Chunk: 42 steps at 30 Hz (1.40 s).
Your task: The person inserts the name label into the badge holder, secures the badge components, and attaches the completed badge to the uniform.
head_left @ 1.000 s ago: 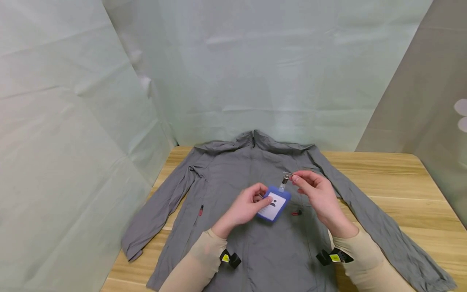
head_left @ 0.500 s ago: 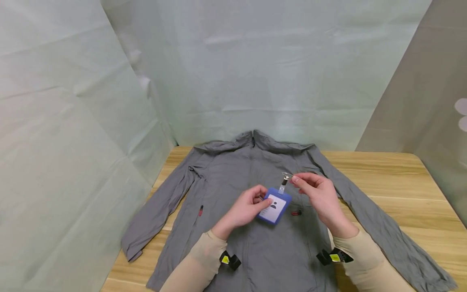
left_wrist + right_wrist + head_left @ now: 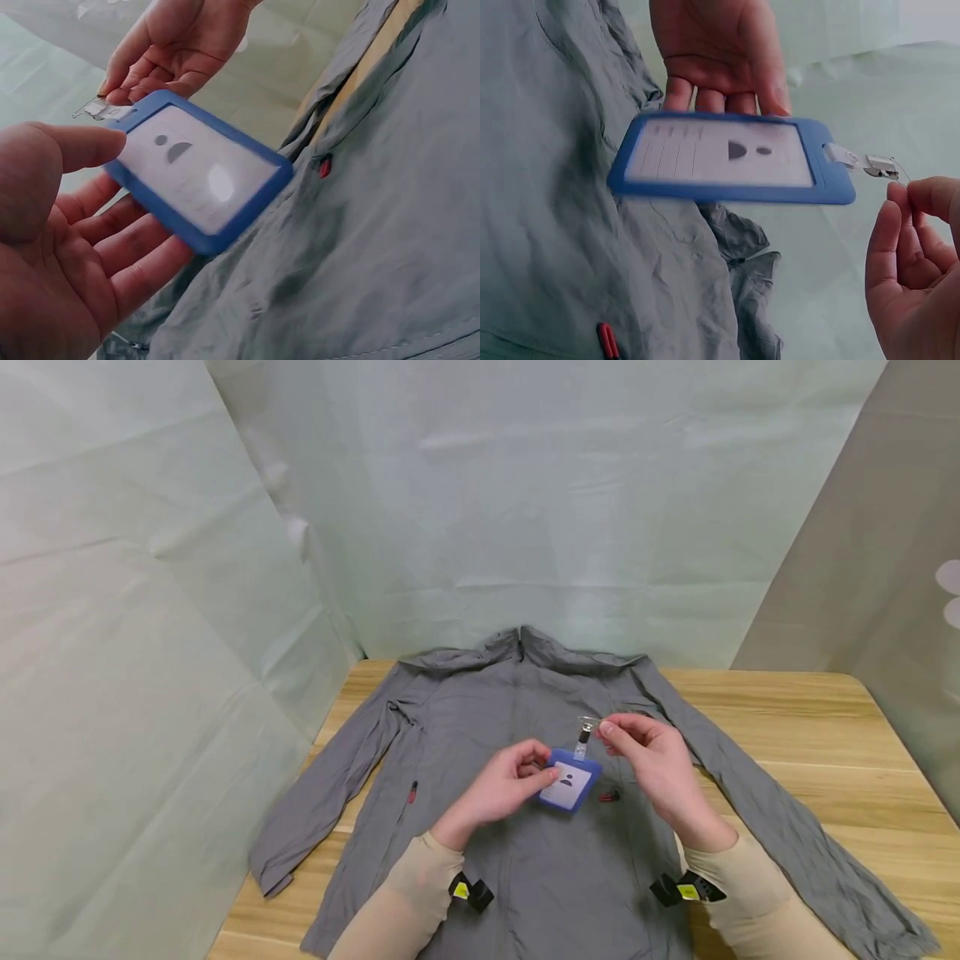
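A blue-framed ID badge (image 3: 570, 782) with a white card is held above a grey jacket (image 3: 480, 718) spread on the table. My left hand (image 3: 513, 781) pinches the badge by its left edge, thumb on the front and fingers behind, as the left wrist view (image 3: 82, 225) also shows from close by. At the badge's top a clear strap leads to a metal clip (image 3: 883, 166) with a thin wire pin. My right hand (image 3: 648, 760) pinches the end of that pin between thumb and forefinger.
Red zipper pulls (image 3: 413, 792) mark both pockets of the jacket. Its sleeves (image 3: 795, 827) stretch out to either side over the wooden table (image 3: 810, 718). Pale sheeting (image 3: 525, 510) hangs behind the table and along its left.
The badge has tilted and shifted slightly right between my hands, so its face looks shorter. The clip has dropped a little. Both hands keep their grip and have hardly moved.
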{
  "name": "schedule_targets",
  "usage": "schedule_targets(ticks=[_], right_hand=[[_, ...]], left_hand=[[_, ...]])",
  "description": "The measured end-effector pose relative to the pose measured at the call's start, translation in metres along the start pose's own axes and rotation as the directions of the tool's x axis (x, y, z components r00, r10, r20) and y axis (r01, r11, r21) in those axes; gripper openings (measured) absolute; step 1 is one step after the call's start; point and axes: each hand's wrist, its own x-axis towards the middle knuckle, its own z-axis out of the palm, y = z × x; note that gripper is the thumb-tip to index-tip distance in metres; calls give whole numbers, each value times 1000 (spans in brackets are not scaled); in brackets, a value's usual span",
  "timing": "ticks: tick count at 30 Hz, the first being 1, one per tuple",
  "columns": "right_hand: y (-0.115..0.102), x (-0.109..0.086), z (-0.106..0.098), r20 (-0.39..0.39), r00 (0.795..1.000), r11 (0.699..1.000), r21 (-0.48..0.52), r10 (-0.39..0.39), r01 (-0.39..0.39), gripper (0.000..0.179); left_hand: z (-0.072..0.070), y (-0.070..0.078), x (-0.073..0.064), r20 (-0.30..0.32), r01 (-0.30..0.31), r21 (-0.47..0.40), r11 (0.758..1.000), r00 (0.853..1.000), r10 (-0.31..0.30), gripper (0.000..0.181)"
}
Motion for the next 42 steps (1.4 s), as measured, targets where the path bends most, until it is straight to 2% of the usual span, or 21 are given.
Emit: schedule_targets(ticks=[4, 7, 10, 13, 15, 17, 23, 30, 38, 42], right_hand=[[1, 1, 2, 3, 1000, 999, -26, -28, 28, 31], [2, 1, 3, -1, 999, 998, -43, -49, 49, 30], [2, 1, 4, -12, 998, 997, -55, -55, 55, 30], [2, 0, 6, -21, 999, 999, -32, -45, 44, 29], [0, -2, 8, -27, 999, 999, 6, -31, 31, 30], [-1, -3, 11, -32, 999, 999, 40, -21, 23, 31], [-2, -4, 15, -27, 1000, 994, 112, -3, 6, 33], [-4, -6, 16, 10, 1000, 989, 147, 6, -8, 33], [-6, -10, 18, 30, 999, 989, 143, 22, -26, 34], [-6, -11, 19, 32, 999, 991, 134, 23, -27, 33]], left_hand=[[-4, 5, 2, -44, -57, 26, 998, 997, 58, 20], [-4, 13, 4, -117, -130, 49, 990, 984, 135, 20], [-3, 22, 8, -196, -219, 74, 973, 953, 230, 19], [-1, 29, 12, -257, -294, 136, 946, 911, 321, 18], [0, 32, 16, -281, -324, 179, 929, 888, 364, 17], [1, 33, 18, -284, -345, 218, 913, 873, 397, 16], [2, 35, 22, -227, -396, 259, 881, 862, 454, 18], [-1, 35, 24, -198, -455, 260, 852, 838, 508, 12], [-2, 33, 23, -157, -459, 281, 843, 844, 512, 9], [-2, 34, 23, -137, -475, 313, 822, 834, 535, 8]])
